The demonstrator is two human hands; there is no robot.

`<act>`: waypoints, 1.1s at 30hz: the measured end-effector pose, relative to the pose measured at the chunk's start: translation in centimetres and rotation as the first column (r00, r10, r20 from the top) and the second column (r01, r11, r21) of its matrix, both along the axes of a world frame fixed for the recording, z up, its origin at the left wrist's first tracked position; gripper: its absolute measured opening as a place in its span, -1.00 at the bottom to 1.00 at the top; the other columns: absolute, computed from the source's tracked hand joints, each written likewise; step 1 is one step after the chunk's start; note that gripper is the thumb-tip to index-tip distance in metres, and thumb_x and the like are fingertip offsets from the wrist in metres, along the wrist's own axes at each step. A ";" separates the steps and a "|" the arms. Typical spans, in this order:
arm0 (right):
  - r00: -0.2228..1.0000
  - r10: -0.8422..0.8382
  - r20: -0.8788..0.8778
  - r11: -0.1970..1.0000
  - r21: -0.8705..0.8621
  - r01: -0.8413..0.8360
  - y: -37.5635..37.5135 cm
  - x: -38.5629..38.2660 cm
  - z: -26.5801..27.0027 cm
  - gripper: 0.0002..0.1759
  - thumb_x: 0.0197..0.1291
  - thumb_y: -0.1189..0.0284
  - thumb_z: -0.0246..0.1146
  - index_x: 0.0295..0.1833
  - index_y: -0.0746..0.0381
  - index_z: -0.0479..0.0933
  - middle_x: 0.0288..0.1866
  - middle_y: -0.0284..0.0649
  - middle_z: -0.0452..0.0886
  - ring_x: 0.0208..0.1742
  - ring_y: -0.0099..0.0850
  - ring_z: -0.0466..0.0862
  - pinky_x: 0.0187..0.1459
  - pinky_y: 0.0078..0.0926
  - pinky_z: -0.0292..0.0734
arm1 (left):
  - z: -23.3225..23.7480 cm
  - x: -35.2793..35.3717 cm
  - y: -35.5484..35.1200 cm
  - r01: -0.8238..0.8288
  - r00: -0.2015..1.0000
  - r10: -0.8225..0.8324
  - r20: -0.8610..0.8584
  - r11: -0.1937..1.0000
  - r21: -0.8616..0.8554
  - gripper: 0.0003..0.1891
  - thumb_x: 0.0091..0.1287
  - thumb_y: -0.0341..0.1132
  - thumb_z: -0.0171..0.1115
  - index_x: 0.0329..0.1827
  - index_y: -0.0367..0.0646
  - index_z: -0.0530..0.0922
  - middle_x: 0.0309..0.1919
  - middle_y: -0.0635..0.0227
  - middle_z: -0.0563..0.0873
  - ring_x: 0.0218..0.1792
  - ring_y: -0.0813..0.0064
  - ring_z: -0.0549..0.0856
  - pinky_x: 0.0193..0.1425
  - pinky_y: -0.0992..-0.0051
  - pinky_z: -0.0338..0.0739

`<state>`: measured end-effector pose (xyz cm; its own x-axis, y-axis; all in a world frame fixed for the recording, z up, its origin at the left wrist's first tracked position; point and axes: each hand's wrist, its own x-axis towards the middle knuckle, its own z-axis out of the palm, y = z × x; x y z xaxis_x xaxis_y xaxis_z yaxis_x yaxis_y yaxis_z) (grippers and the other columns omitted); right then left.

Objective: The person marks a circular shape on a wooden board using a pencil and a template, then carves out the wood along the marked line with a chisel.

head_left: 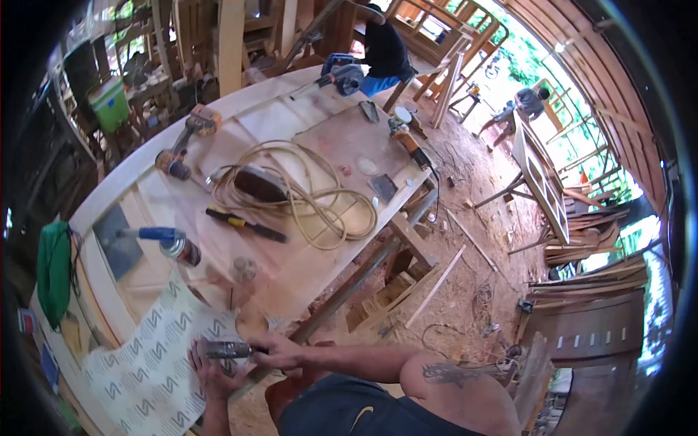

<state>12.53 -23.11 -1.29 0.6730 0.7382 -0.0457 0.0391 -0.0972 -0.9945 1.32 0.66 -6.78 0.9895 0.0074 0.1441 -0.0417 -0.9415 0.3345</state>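
Note:
My right hand [280, 353] is wrapped round the back end of a dark tool with a shiny elongated body [227, 349]. My left hand [211, 374] lies with fingers apart on a white sheet printed with black logos [142, 363], right beside the tool's front end. The sheet covers the near corner of a large wooden panel [291, 291] on the workbench. Beyond it stands a can with a blue nozzle [180, 251]. A yellow-and-black handled tool [247, 224] rests farther along, near a coiled tan hose [309, 196] looped round a brown block [260, 184].
Cordless drills [196, 123] lie at the bench's far side, with an angle grinder [411, 149] at its right edge. A green cloth [54, 269] hangs at the left. One person [385, 51] stands at the far end, another person [527, 105] by a wooden frame. Wood scraps litter the floor.

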 end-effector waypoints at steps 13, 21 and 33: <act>0.970 0.115 -0.214 0.993 -0.004 -0.119 -1.3 1.1 -4.2 -0.66 0.47 0.20 0.26 -0.14 0.31 0.57 -0.38 -0.39 0.53 -0.28 -0.56 0.48 -0.21 -0.41 0.47 | -0.7 -0.1 0.3 0.042 0.999 -0.044 0.032 0.997 0.070 0.01 0.06 0.38 0.40 0.49 -0.13 0.46 0.56 -0.18 0.33 0.58 -0.31 0.24 0.65 -0.24 0.05; 0.861 -0.350 -0.370 0.934 -0.204 0.292 -1.1 -1.9 -8.5 -0.81 0.26 0.34 0.44 -0.20 0.19 0.61 -0.41 -0.41 0.57 -0.36 -0.55 0.54 -0.36 -0.42 0.46 | -0.2 -0.1 0.6 0.039 0.996 -0.033 0.087 0.997 -0.070 -0.08 0.01 0.26 0.52 0.38 -0.16 0.57 0.51 -0.22 0.38 0.55 -0.29 0.29 0.62 -0.25 0.08; 0.860 -0.081 -0.504 0.781 0.503 0.369 4.9 1.1 -2.1 -0.52 0.50 0.15 0.01 -0.52 0.05 0.14 -0.61 -0.41 0.10 -0.59 -0.51 0.08 -0.48 -0.44 0.06 | -1.3 -0.7 2.3 -0.062 0.996 0.075 0.054 0.977 -0.205 -0.47 0.31 -0.25 0.38 0.39 0.09 0.60 0.58 0.10 0.36 0.62 -0.03 0.27 0.68 -0.08 0.08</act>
